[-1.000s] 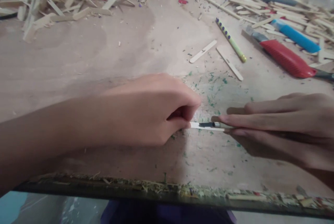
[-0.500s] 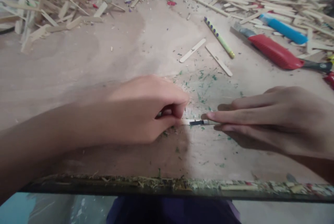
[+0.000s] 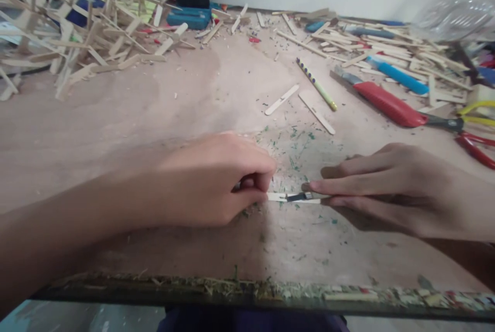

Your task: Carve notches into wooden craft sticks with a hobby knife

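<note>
My left hand [image 3: 228, 177] is closed, its thumb and forefinger pinching the left end of a flat wooden craft stick [image 3: 275, 197]. That stick lies along the table top, with a small dark nick near its middle. From the right, my right hand [image 3: 398, 187] grips a slim craft knife [image 3: 308, 196] with a dark blade and a silvery collar. Its blade rests over the stick, pointing left, just right of the nick. The fingers hide most of the knife's handle and the stick's right end. Green shavings [image 3: 296, 162] lie around the hands.
Beyond the hands lie two craft sticks [image 3: 282, 100] [image 3: 317, 114], a green pencil [image 3: 317, 84] and a red-handled cutter [image 3: 390, 103]. Stick piles [image 3: 100, 38] stand back left and back right, near a blue cutter [image 3: 398, 74]. Pliers [image 3: 477, 149] with red and yellow handles lie far right.
The view has tipped upward, showing more wall. The blade has drawn slightly right from my left fingertips and turned a little, baring more of the stick and its nick. Both grips stay the same.
</note>
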The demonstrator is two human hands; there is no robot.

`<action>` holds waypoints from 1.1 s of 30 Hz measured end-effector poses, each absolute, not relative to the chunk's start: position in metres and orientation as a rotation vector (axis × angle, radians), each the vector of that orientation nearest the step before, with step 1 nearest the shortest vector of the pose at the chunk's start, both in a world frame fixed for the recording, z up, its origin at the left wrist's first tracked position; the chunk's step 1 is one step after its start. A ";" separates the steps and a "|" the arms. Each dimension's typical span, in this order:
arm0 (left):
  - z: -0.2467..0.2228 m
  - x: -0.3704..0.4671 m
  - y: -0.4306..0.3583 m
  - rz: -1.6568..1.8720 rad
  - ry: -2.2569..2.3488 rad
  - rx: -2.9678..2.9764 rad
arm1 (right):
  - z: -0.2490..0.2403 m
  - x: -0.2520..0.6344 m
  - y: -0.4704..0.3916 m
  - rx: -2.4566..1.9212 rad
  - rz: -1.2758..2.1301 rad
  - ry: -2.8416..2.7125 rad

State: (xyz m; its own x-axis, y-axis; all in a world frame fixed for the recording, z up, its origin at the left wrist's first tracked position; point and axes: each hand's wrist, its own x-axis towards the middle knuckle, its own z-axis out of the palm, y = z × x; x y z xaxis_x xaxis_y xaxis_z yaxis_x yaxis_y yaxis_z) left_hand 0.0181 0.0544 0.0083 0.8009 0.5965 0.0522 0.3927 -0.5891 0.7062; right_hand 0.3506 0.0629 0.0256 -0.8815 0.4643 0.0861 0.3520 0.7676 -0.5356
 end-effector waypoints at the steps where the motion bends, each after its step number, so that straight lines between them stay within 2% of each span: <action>1: 0.008 0.018 0.054 0.368 0.729 2.269 | 0.026 0.350 0.062 -0.633 0.766 -2.756; 16: 0.010 0.019 0.055 0.301 0.780 2.232 | 0.023 0.351 0.069 -0.600 0.944 -2.702; 33: 0.011 0.020 0.053 0.293 0.812 2.209 | 0.024 0.352 0.067 -0.591 0.877 -2.709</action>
State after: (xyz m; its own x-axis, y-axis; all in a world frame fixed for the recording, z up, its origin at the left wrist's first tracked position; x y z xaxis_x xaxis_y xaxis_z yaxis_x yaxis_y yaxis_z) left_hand 0.0198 0.0533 0.0114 0.7724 0.6338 -0.0405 0.4616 -0.5164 0.7213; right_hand 0.3525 0.0667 0.0245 -0.8914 0.4433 0.0943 0.3040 0.7391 -0.6011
